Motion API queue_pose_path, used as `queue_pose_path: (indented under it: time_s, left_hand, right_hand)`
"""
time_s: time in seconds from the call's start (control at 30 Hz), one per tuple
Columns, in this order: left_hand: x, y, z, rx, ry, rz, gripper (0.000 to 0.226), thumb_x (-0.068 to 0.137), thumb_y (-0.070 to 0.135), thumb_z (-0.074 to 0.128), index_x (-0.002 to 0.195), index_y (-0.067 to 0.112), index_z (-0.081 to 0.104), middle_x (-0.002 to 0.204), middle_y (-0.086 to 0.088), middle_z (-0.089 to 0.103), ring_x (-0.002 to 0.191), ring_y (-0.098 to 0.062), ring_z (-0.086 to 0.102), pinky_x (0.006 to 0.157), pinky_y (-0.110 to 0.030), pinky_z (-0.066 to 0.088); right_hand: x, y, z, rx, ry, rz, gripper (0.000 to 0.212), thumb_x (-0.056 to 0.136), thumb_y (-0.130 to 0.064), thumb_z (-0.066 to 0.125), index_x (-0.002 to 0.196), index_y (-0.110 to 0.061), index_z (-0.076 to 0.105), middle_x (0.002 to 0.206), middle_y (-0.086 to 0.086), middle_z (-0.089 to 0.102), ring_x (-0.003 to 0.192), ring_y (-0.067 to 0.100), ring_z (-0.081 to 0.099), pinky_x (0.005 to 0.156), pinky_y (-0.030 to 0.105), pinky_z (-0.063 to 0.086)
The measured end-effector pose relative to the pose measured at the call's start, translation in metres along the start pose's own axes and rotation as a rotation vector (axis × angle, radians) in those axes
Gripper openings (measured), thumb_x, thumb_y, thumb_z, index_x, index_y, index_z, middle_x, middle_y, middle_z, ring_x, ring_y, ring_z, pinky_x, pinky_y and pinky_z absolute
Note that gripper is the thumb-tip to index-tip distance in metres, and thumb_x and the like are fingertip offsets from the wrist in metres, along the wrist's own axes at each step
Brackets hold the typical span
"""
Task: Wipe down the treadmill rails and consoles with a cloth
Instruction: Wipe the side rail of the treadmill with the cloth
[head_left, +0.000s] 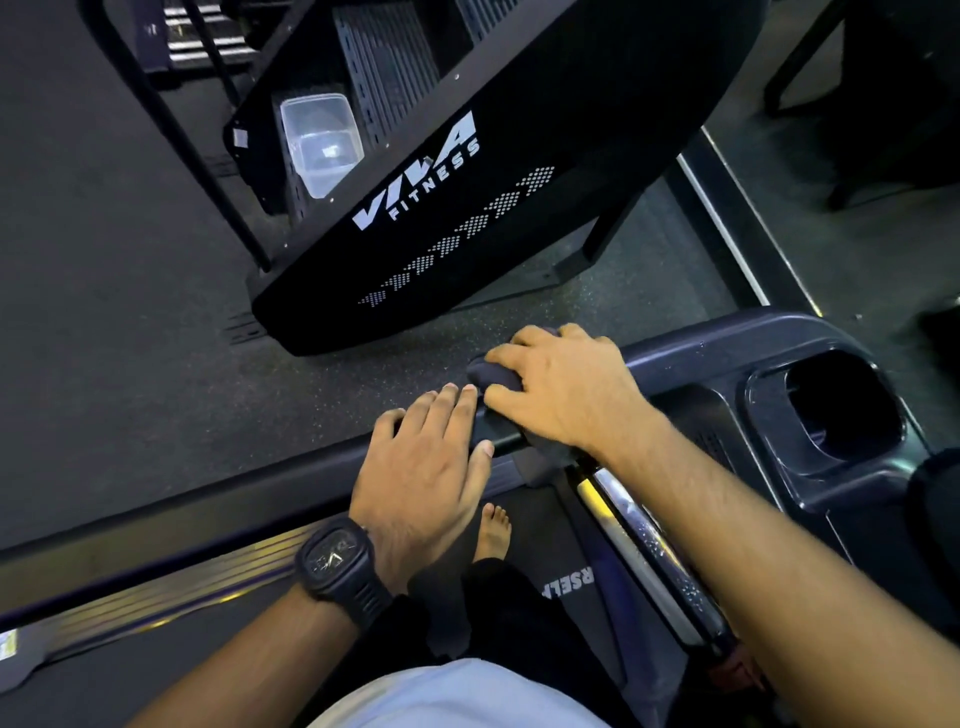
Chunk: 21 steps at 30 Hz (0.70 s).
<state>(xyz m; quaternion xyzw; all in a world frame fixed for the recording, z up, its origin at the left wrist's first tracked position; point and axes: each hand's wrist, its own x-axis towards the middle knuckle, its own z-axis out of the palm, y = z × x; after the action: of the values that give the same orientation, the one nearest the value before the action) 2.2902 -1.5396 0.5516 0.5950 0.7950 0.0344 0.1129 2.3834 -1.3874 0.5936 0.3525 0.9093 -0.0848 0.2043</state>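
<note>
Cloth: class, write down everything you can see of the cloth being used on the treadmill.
The cloth is dark, greyish and soft-looking, bunched into a wad rather than spread flat. It sits on the black handrail where that meets the console. The right hand covers most of it, fingers curled over it; a fold appears to hang below the wrist. The left hand rests on the handrail beside it, fingertips at its edge; whether they touch it is unclear.

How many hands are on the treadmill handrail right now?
2. The left hand rests on the black end of the handrail; the right hand grips a dark cloth on it, just beyond.
</note>
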Motion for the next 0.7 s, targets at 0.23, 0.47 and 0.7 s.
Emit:
queue_pose_path:
  time_s: [0.23, 0.47, 0.7]
  left_hand:
    - [0.002, 0.006, -0.001, 0.010, -0.003, 0.006, 0.061, 0.100, 0.045, 0.027, 0.144, 0.008, 0.048, 0.140, -0.008, 0.057, 0.125, -0.024, 0.056, 0.095, -0.044, 0.049]
    - [0.008, 0.009, -0.002, 0.001, -0.022, -0.011, 0.061, 0.100, 0.045, 0.026, 0.144, 0.008, 0.048, 0.141, -0.008, 0.057, 0.125, -0.024, 0.056, 0.095, -0.045, 0.049]
    - [0.010, 0.013, -0.002, -0.012, -0.012, -0.016, 0.060, 0.099, 0.044, 0.028, 0.143, 0.008, 0.049, 0.140, -0.010, 0.058, 0.125, -0.025, 0.056, 0.094, -0.046, 0.049]
  right_hand:
    - [-0.005, 0.004, -0.004, -0.133, 0.001, 0.270, 0.054, 0.101, -0.053, 0.026, 0.132, -0.019, 0.054, 0.128, 0.009, 0.047, 0.115, 0.038, 0.047, 0.088, 0.056, 0.045]
    - [0.021, 0.009, -0.010, -0.034, -0.172, 0.169, 0.061, 0.098, -0.064, 0.026, 0.136, -0.028, 0.056, 0.135, 0.009, 0.058, 0.121, 0.037, 0.052, 0.096, 0.057, 0.047]
    - [-0.022, 0.006, 0.010, -0.001, 0.171, 0.164, 0.054, 0.095, -0.059, 0.032, 0.135, -0.031, 0.054, 0.134, 0.000, 0.053, 0.120, 0.034, 0.048, 0.096, 0.056, 0.040]
